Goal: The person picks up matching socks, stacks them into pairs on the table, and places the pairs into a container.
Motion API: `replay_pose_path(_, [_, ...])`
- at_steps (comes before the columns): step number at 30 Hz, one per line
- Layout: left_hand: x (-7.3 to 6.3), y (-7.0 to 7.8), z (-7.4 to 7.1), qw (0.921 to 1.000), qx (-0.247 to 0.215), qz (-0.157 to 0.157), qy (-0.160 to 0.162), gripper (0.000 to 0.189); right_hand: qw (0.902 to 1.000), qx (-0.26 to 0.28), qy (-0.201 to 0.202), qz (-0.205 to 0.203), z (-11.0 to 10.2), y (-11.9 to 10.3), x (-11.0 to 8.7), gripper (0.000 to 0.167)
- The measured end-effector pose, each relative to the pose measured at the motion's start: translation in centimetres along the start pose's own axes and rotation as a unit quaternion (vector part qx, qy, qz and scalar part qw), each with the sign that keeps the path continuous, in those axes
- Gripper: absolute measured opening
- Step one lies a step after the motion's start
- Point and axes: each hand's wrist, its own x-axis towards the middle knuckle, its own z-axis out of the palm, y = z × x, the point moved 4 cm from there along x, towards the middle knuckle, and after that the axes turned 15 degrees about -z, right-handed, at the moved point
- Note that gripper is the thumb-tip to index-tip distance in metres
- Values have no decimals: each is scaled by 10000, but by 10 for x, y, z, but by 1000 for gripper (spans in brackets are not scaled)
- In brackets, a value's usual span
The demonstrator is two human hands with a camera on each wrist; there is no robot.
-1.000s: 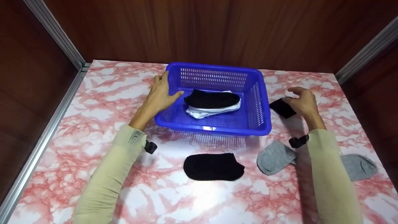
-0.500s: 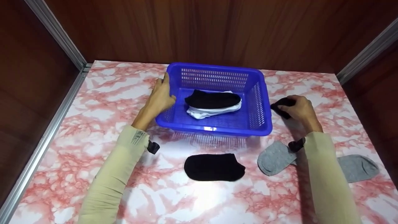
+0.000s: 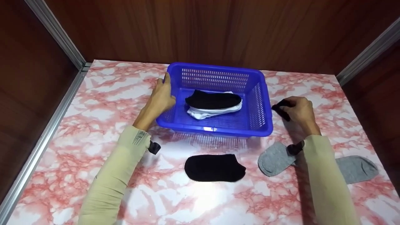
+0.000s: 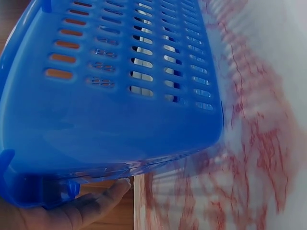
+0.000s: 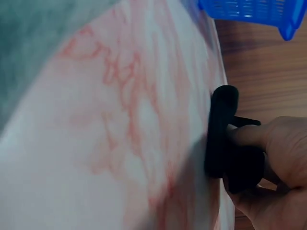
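Observation:
My left hand (image 3: 161,98) grips the left rim of a blue plastic basket (image 3: 215,130); in the left wrist view, fingers (image 4: 91,208) curl under that rim. Inside the basket a black sock (image 3: 214,100) lies on top of white socks (image 3: 203,114). To the right of the basket, my right hand (image 3: 300,112) pinches another black sock (image 3: 282,114), bunched up between thumb and fingers. The right wrist view shows this dark sock (image 5: 223,139) folded in the grip, close to the tabletop.
A flat black sock (image 3: 215,167) lies in front of the basket. Grey socks lie to its right, one grey sock (image 3: 276,159) near the right wrist and another grey sock (image 3: 357,169) beyond the forearm. Wooden panels (image 3: 200,31) enclose the marbled table (image 3: 156,193).
My right hand has closed on the black sock beside the basket and bunched it up off its flat lie. The left thumb has drawn in onto the basket rim.

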Motion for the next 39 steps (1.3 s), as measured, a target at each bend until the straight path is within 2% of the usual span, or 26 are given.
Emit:
replay_pose_path(9, [-1, 1, 0, 10000, 33, -85, -21, 96, 9999, 45, 71, 124, -11, -7, -4, 39])
replay_pose_path(15, [-1, 0, 1, 9999, 67, -116, -7, 95, 9991, 34, 394, 164, -25, -25, -4, 39])
replay_pose_path(19, [-1, 0, 1, 9999, 66, -82, -8, 95, 9974, -47, 712, 22, -35, -46, -6, 38])
replay_pose_path(28, [-1, 1, -1, 9999, -10, -172, 10, 94, 9901, 135, 1366, -303, -57, -103, -15, 36])
replay_pose_path(32, [-2, 1, -1, 9998, -65, -209, -36, 94, 9847, 342, 1585, -643, -60, -130, -23, 30])
replay_pose_path(35, [-2, 1, 0, 9996, -102, -233, -80, 94, 9802, 554, 1611, -1004, -60, -152, -29, 28])
replay_pose_path(39, [-1, 1, 0, 9996, -112, -257, -61, 94, 9765, 779, 1421, -1418, -54, -180, -40, 26])
